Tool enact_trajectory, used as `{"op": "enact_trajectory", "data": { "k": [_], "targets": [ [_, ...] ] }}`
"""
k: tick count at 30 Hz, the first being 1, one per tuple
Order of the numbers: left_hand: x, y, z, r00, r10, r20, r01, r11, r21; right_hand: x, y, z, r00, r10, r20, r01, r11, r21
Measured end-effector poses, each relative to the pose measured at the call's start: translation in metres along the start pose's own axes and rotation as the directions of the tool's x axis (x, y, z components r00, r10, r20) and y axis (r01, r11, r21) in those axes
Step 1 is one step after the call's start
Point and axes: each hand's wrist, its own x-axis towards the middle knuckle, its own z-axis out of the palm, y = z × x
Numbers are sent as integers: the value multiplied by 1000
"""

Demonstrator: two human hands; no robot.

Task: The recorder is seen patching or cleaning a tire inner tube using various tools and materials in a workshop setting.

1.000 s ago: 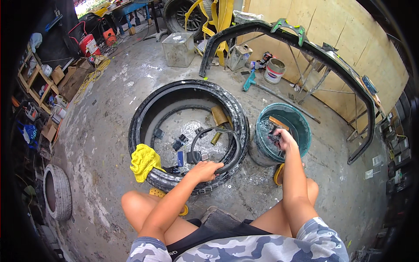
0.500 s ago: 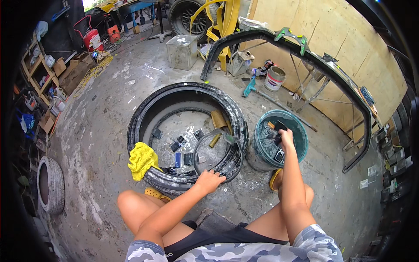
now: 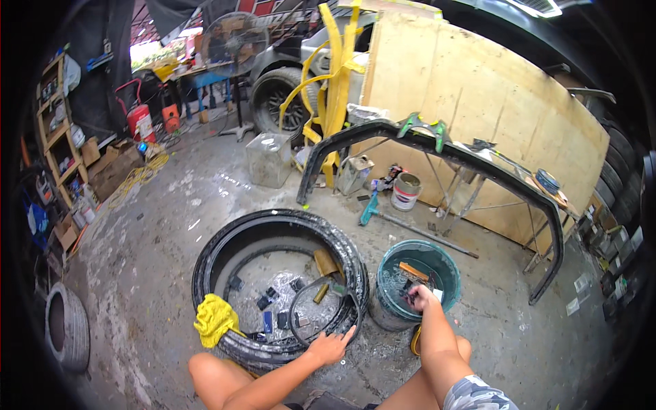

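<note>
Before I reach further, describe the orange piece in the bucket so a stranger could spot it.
Find the big black tyre lying on the floor, then the green bucket to its right. Inside, just beyond the right hand, is a slim orange piece. Its colour sets it apart from the white piece nearby.

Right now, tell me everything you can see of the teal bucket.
The teal bucket, round, open-topped and apparently plastic, has a grey-smeared outer wall. It stands upright on the concrete floor, right of the tire; contact between them is unclear. Liquid, an orange-brown strip and dark pieces show inside. The right hand is at its mouth.
</note>
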Motion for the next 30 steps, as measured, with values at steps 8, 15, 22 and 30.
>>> {"op": "enact_trajectory", "data": {
  "k": [8,15,22,30],
  "targets": [
    [43,1,0,990,-8,139,68,901,-429,-58,-20,110,953,-206,221,279,880,-384],
    [53,-27,14,916,59,396,327,461,-825,-140,40,189,872,-260,415,476,253,-842],
    [39,-59,7,989,-84,118,143,468,-872,-184,66,196,670,-378,639,726,156,-669],
    [25,-69,-77,957,-289,17,-24,-136,-990,-175,-22,129,605,-722,337,678,246,-693]
  ]
}}
